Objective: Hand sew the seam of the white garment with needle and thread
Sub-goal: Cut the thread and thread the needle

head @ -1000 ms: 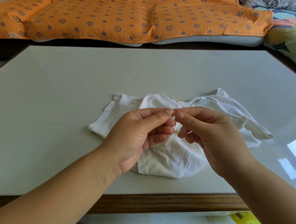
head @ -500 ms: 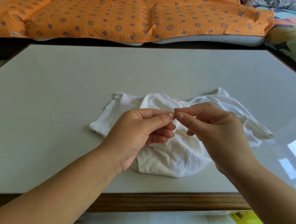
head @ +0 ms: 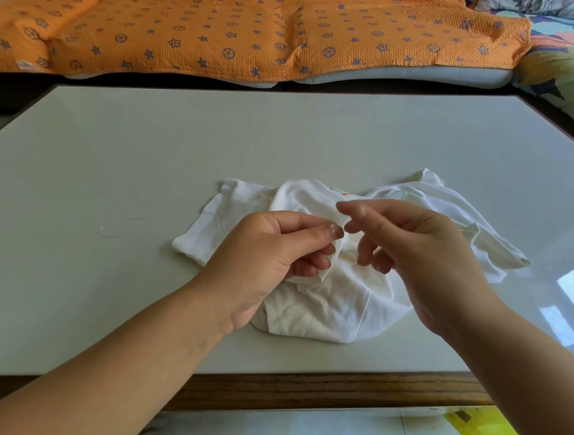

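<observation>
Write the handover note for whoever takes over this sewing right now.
The left hand pinches a fold of the white garment between thumb and forefinger.
The right hand is open beside that pinch, thumb and forefinger apart, holding nothing visible.
The garment lies bunched on the table; a loose loop of thread lies to its left. The needle is too small to make out.
Done: stitched length cannot be told.
Left: find the needle, go on stitching.
</observation>
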